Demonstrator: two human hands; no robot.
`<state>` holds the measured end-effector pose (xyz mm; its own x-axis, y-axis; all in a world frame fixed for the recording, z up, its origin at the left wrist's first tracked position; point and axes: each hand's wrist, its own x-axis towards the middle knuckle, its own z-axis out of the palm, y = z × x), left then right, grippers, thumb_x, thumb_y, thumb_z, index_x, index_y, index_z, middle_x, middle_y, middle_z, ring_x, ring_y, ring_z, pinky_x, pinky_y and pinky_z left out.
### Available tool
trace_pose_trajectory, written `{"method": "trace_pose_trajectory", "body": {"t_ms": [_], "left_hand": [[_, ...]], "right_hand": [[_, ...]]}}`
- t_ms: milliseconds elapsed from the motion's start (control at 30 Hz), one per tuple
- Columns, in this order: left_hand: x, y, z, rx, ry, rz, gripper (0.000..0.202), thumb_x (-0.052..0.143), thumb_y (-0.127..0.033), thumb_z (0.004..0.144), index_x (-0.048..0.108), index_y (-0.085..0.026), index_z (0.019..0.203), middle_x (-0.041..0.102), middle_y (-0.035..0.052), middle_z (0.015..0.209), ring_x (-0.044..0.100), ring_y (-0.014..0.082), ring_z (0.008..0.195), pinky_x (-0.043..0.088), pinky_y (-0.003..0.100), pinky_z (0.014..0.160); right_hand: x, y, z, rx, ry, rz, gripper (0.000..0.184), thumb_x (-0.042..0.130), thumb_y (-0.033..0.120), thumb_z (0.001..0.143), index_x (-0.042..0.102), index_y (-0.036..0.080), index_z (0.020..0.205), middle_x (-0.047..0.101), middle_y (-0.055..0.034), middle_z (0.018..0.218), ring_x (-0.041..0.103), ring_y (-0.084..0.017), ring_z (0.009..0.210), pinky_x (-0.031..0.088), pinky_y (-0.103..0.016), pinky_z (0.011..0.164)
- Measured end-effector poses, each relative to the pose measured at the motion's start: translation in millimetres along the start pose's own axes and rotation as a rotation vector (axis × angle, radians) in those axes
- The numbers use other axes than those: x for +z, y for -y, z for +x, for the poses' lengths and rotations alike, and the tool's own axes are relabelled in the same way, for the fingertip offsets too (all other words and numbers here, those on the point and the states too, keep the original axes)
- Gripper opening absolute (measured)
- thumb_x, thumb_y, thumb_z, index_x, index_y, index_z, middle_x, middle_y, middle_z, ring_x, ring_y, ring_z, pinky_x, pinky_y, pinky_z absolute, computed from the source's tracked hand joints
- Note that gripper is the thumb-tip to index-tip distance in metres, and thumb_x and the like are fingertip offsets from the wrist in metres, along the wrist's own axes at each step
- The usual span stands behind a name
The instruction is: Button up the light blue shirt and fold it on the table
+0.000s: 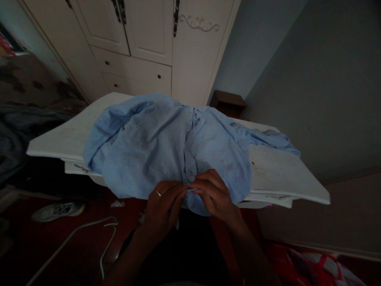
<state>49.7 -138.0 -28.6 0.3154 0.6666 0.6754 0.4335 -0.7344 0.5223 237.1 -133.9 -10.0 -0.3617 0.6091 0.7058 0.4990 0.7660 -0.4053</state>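
A light blue button-up shirt lies spread over a white table, its lower hem hanging past the front edge. Its collar is at the far side, and one sleeve stretches out to the right. The upper part of the front placket lies unfastened, with small buttons along it. At the lower placket, my left hand, with a ring on one finger, pinches the cloth edge. Close beside it my right hand pinches the same strip of placket. Whether a button sits between the fingertips is hidden.
A white wardrobe with drawers stands behind the table. On the red floor at left are a shoe and a white cable. A small brown cabinet stands at the back, and a red-and-white bag lies at lower right.
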Motion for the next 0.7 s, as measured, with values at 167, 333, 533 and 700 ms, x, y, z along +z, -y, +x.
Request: {"method": "trace_pose_trajectory", "body": {"t_ms": [167, 333, 533, 700], "left_hand": [[2.7, 0.4, -0.2, 0.002, -0.044, 0.009, 0.020, 0.052, -0.011, 0.090, 0.061, -0.018, 0.106, 0.068, 0.0049, 0.092, 0.063, 0.0149, 0.084, 0.053, 0.028, 0.074], [2.7, -2.9, -0.5, 0.080, -0.077, 0.055, 0.020, 0.057, -0.009, 0.086, 0.061, -0.018, 0.104, 0.067, 0.0039, 0.086, 0.060, 0.0145, 0.079, 0.052, 0.027, 0.071], [4.1, -3.2, 1.6, 0.109, -0.084, 0.056, 0.020, 0.055, -0.005, 0.085, 0.061, -0.017, 0.099, 0.066, 0.0042, 0.083, 0.059, 0.0148, 0.078, 0.050, 0.027, 0.070], [7.9, 3.2, 1.1, 0.089, -0.076, 0.009, 0.022, 0.051, -0.003, 0.084, 0.060, -0.018, 0.099, 0.066, 0.0047, 0.084, 0.060, 0.0156, 0.079, 0.050, 0.029, 0.071]], "right_hand": [[1.2, -2.4, -2.4, -0.009, -0.039, 0.008, 0.025, 0.057, 0.014, 0.089, 0.063, 0.024, 0.112, 0.064, -0.0035, 0.087, 0.057, -0.016, 0.076, 0.044, -0.034, 0.068], [2.5, -6.1, -6.9, -0.078, -0.068, -0.026, 0.026, 0.051, 0.011, 0.088, 0.063, 0.024, 0.107, 0.063, -0.0022, 0.083, 0.056, -0.015, 0.071, 0.042, -0.034, 0.066], [3.0, -7.8, -5.8, -0.136, -0.085, -0.079, 0.023, 0.047, 0.012, 0.089, 0.065, 0.025, 0.095, 0.063, -0.0012, 0.080, 0.054, -0.014, 0.068, 0.039, -0.033, 0.064], [2.0, -9.5, -4.1, -0.118, -0.024, -0.049, 0.021, 0.046, 0.011, 0.089, 0.064, 0.023, 0.092, 0.064, -0.0018, 0.081, 0.055, -0.016, 0.071, 0.038, -0.033, 0.067]]}}
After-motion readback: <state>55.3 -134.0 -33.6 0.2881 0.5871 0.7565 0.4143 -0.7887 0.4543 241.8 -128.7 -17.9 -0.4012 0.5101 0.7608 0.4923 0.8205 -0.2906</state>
